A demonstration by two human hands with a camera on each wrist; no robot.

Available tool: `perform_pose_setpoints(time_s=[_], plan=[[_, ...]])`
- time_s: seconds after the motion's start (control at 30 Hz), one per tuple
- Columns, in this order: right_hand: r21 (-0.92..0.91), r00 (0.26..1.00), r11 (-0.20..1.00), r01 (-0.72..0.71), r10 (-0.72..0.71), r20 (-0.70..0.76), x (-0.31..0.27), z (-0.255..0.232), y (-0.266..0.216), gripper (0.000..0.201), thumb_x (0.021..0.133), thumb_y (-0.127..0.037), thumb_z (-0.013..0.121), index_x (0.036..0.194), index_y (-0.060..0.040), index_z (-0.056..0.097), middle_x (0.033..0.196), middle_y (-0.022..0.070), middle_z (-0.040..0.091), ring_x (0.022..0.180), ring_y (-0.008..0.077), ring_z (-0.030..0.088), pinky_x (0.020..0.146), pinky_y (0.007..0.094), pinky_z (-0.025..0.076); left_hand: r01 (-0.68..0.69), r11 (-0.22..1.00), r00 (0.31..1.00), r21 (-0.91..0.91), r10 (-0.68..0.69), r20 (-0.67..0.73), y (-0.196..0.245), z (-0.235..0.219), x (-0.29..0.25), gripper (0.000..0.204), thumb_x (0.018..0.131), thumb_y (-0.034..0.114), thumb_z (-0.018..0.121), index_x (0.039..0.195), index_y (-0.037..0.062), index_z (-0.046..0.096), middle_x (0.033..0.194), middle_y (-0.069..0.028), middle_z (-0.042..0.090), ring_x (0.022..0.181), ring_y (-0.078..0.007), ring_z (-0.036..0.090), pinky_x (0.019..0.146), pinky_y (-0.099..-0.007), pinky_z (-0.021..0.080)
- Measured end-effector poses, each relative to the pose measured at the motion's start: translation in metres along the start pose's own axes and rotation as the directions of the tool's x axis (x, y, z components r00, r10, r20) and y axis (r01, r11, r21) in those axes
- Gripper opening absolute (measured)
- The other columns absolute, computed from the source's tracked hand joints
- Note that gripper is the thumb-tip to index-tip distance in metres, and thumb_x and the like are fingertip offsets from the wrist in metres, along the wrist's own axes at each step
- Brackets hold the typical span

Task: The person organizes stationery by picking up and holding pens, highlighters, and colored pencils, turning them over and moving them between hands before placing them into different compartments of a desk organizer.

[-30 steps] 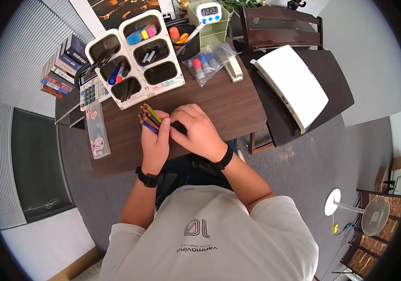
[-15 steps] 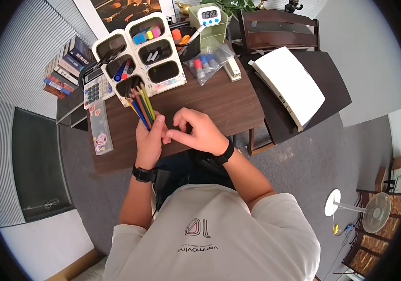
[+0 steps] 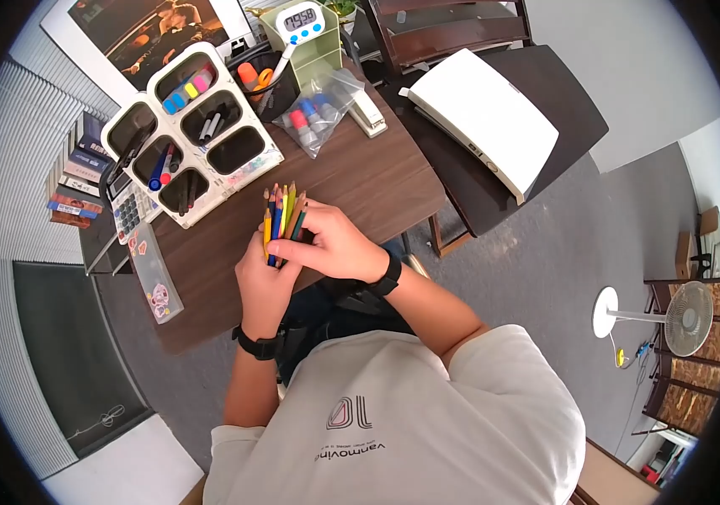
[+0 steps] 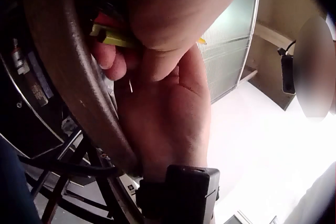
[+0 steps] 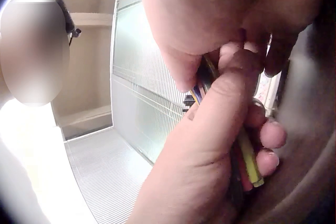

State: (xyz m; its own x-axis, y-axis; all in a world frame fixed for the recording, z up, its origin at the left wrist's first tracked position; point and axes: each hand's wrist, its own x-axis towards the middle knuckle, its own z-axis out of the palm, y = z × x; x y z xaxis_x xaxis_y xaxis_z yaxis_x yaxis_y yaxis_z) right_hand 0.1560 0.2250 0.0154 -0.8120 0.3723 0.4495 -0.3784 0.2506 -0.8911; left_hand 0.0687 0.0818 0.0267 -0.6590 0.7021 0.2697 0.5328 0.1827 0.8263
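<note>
A bunch of colored pencils (image 3: 282, 210) stands tips up in front of the body, above the table's near edge. My left hand (image 3: 260, 286) grips the bunch low down; in the right wrist view its fingers curl round the lower ends, where a yellow-green pencil (image 5: 251, 163) pokes out below. From the right side, my right hand (image 3: 341, 242) holds the same bunch, thumb across the front and fingers behind. In the left wrist view the right hand (image 4: 184, 8) covers much of the left hand (image 4: 165, 121).
A white organizer (image 3: 229, 189) with pens and highlighters stands on the wooden table (image 3: 360, 181). Behind it are a black pen cup (image 3: 280, 99) and a green holder with a timer (image 3: 301, 23). A bag of markers (image 3: 318, 114), a stapler (image 3: 368, 114) and a clear stickered case (image 3: 154, 273) lie around.
The pencils first sat low in the left hand, then rose fanned out with the right hand apart. Now the right hand has closed round them too. The head view has turned.
</note>
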Motion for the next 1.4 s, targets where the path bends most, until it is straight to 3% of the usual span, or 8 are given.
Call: perform_pose_setpoints(time_s=[0.27, 0.33, 0.57, 0.63, 0.9, 1.03, 1.1, 1.4], plan=[[0.139, 0.996, 0.986, -0.091, 0.091, 0.008, 0.0, -0.001, -0.002, 0.021, 0.1, -0.018, 0.074, 0.114, -0.0014, 0.071, 0.112, 0.0083, 0.071, 0.102, 0.0191, 0.064, 0.094, 0.0364, 0.052, 0.06, 0.998, 0.991, -0.009, -0.059, 0.122, 0.003, -0.01, 0.005, 0.035, 0.085, 0.014, 0.083, 0.11, -0.0007, 0.063, 0.087, -0.0158, 0.072, 0.079, -0.0257, 0.074, 0.071, -0.0358, 0.056], [0.133, 0.995, 0.991, 0.016, -0.003, -0.098, 0.002, 0.004, 0.002, 0.02, 0.101, -0.018, 0.072, 0.109, 0.0002, 0.07, 0.101, 0.0076, 0.065, 0.085, 0.0115, 0.064, 0.068, 0.0291, 0.053, 0.095, 0.994, 0.982, -0.047, -0.085, 0.169, 0.0, -0.011, 0.009, 0.033, 0.084, 0.013, 0.083, 0.105, -0.001, 0.062, 0.082, -0.0144, 0.071, 0.076, -0.0238, 0.074, 0.07, -0.035, 0.056], [0.09, 0.995, 0.995, -0.052, 0.059, -0.083, 0.0, 0.001, 0.002, 0.02, 0.1, -0.018, 0.075, 0.105, 0.0002, 0.068, 0.088, 0.0054, 0.065, 0.064, 0.0096, 0.064, 0.057, 0.0273, 0.051, 0.279, 0.913, 0.922, -0.298, -0.169, 0.348, -0.004, -0.021, 0.018, 0.022, 0.098, 0.01, 0.07, 0.112, -0.0049, 0.061, 0.084, -0.01, 0.073, 0.077, -0.0183, 0.075, 0.071, -0.0319, 0.06], [0.301, 0.917, 0.869, -0.392, 0.395, 0.054, 0.003, -0.002, -0.014, 0.022, 0.098, -0.015, 0.078, 0.11, 0.0006, 0.069, 0.093, 0.004, 0.068, 0.072, 0.0071, 0.062, 0.066, 0.0268, 0.051, 0.396, 0.85, 0.811, -0.349, -0.144, 0.567, -0.014, -0.033, 0.03, 0.021, 0.106, 0.011, 0.06, 0.12, -0.0052, 0.059, 0.09, -0.0106, 0.074, 0.08, -0.019, 0.075, 0.074, -0.0323, 0.062], [-0.115, 0.972, 0.978, -0.174, 0.152, -0.182, -0.006, 0.012, -0.02, 0.034, 0.096, -0.012, 0.078, 0.126, -0.0002, 0.065, 0.093, 0.0057, 0.062, 0.075, 0.0111, 0.061, 0.066, 0.0281, 0.051, 0.596, 0.671, 0.624, -0.44, -0.042, 0.78, -0.033, -0.044, 0.052, 0.025, 0.109, 0.014, 0.053, 0.125, -0.0057, 0.057, 0.105, -0.0148, 0.071, 0.095, -0.0229, 0.073, 0.089, -0.0368, 0.06], [-0.348, 0.949, 0.937, -0.037, -0.076, -0.306, -0.032, 0.027, -0.028, 0.044, 0.094, -0.013, 0.078, 0.133, -0.0032, 0.062, 0.116, 0.0125, 0.064, 0.091, 0.0218, 0.066, 0.078, 0.0352, 0.057, 0.484, 0.54, 0.785, -0.689, 0.08, 0.614, -0.047, -0.036, 0.052, 0.021, 0.107, 0.005, 0.055, 0.125, -0.0024, 0.061, 0.118, -0.0158, 0.072, 0.124, -0.025, 0.066, 0.108, -0.0402, 0.051], [-0.355, 0.954, 0.931, -0.082, -0.03, -0.299, -0.04, 0.029, -0.03, 0.046, 0.091, -0.011, 0.08, 0.133, -0.0039, 0.062, 0.117, 0.013, 0.066, 0.1, 0.0258, 0.065, 0.084, 0.0351, 0.056, -0.112, 0.813, 0.839, -0.571, 0.386, 0.385, -0.052, -0.034, 0.056, 0.018, 0.104, 0.002, 0.058, 0.121, -0.0012, 0.065, 0.123, -0.0165, 0.072, 0.122, -0.0254, 0.067, 0.109, -0.041, 0.049], [-0.706, 0.986, 0.706, -0.061, -0.069, -0.154, -0.019, 0.043, -0.026, 0.026, 0.086, -0.011, 0.082, 0.109, -0.0065, 0.07, 0.1, 0.0087, 0.071, 0.09, 0.0299, 0.067, 0.079, 0.0394, 0.055, 0.248, 0.738, 0.889, -0.628, 0.084, 0.451, -0.053, -0.044, 0.038, 0.024, 0.106, 0.002, 0.055, 0.128, -0.0037, 0.063, 0.147, -0.0189, 0.059, 0.13, -0.0261, 0.061, 0.111, -0.0402, 0.048]])
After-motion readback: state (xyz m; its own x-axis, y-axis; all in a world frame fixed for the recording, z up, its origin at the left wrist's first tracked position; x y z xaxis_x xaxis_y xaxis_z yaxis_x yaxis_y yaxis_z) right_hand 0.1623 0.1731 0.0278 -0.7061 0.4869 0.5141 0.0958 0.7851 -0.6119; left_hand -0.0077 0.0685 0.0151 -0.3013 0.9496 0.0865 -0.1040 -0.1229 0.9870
